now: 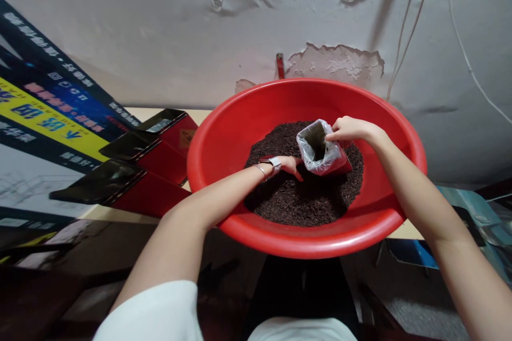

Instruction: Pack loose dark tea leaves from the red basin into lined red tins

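Dark loose shreds that look like tea leaves [296,208] lie heaped in a wide red plastic basin [320,245]. Above the heap, a red box lined with a clear plastic bag [308,162] is tilted, its mouth facing me and the bag folded over the rim. My right hand [350,129] pinches the box's rim at the right. Low over the leaves, just left of the box, is my left hand [291,165], thumb and fingers apart and nothing seen in it. Its fingertips are close to the box; whether they touch it, I cannot tell. A watch [274,165] circles the left wrist.
Several similar red boxes with dark open lids [160,154] stand left of the basin on a pale table [406,232]. A printed board [52,101] leans behind them. The peeling wall [180,26] rises behind the basin, with white cables [408,26] hanging at the right.
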The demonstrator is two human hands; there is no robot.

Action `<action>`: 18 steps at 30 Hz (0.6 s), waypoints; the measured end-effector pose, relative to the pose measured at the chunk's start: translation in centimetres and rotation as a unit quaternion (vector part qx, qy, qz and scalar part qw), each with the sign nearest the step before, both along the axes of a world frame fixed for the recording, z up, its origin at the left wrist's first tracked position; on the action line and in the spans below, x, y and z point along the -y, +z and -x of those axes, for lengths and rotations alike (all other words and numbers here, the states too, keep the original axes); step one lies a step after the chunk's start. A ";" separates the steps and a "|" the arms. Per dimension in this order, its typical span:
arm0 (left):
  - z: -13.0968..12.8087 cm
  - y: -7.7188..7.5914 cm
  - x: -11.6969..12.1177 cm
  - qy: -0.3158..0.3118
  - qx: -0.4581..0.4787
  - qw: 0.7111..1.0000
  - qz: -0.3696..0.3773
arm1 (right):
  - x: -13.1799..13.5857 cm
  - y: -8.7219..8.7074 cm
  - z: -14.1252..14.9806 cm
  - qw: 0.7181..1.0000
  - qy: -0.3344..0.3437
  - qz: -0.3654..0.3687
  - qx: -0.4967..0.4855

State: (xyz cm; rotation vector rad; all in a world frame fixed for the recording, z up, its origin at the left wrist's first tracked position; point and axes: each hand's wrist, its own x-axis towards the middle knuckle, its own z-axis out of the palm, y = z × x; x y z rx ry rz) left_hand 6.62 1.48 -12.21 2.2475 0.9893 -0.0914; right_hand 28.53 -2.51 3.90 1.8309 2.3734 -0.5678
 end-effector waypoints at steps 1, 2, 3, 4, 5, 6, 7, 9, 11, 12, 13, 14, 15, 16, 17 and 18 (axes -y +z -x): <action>-0.1 0.1 0.0 -0.003 0.001 1.000 0.011 | -0.1 0.0 0.0 1.000 0.000 0.004 -0.002; -0.2 0.3 0.0 0.000 -0.007 1.000 0.022 | -0.1 -0.1 -0.1 1.000 0.001 0.007 -0.003; -0.3 0.7 0.0 0.012 -0.020 0.999 0.030 | -0.2 -0.1 -0.1 1.000 0.004 0.011 -0.004; -0.3 1.3 -0.1 0.031 -0.036 0.998 0.032 | -0.2 0.0 -0.1 1.000 0.007 0.016 -0.007; -0.2 2.2 -0.2 0.050 -0.053 0.997 0.028 | -0.3 0.0 -0.2 1.000 0.009 0.022 -0.010; 0.0 3.2 -0.3 0.069 -0.068 0.995 0.015 | -0.4 0.0 -0.2 1.000 0.009 0.026 -0.014; 0.2 4.4 -0.4 0.090 -0.077 0.993 -0.008 | -0.4 0.0 -0.2 0.999 0.007 0.030 -0.017; 0.7 7.1 -0.4 0.145 -0.068 0.984 -0.071 | -0.5 -0.1 -0.2 0.999 -0.002 0.031 -0.018; 1.2 9.7 -0.1 0.221 -0.029 0.968 -0.118 | -0.6 -0.2 0.0 0.999 -0.006 0.026 -0.018; 1.3 10.8 0.2 0.253 0.000 0.958 -0.134 | -0.6 -0.3 0.1 1.000 -0.005 0.023 -0.020; 1.2 11.7 0.7 0.276 0.034 0.949 -0.146 | -0.5 -0.3 0.2 1.000 -0.004 0.018 -0.021; 1.0 12.4 1.2 0.287 0.067 0.943 -0.155 | -0.5 -0.4 0.4 1.000 -0.003 0.011 -0.021; 0.7 12.9 1.8 0.288 0.097 0.939 -0.159 | -0.4 -0.5 0.6 1.000 -0.003 0.004 -0.020; 0.2 13.1 2.4 0.281 0.120 0.939 -0.159 | -0.3 -0.5 0.7 1.000 -0.002 -0.002 -0.017; -0.4 13.1 3.1 0.267 0.138 0.941 -0.157 | -0.2 -0.5 0.9 1.000 0.000 -0.008 -0.013; -1.0 12.9 3.7 0.246 0.151 0.945 -0.155 | -0.2 -0.5 1.0 1.000 0.004 -0.013 -0.008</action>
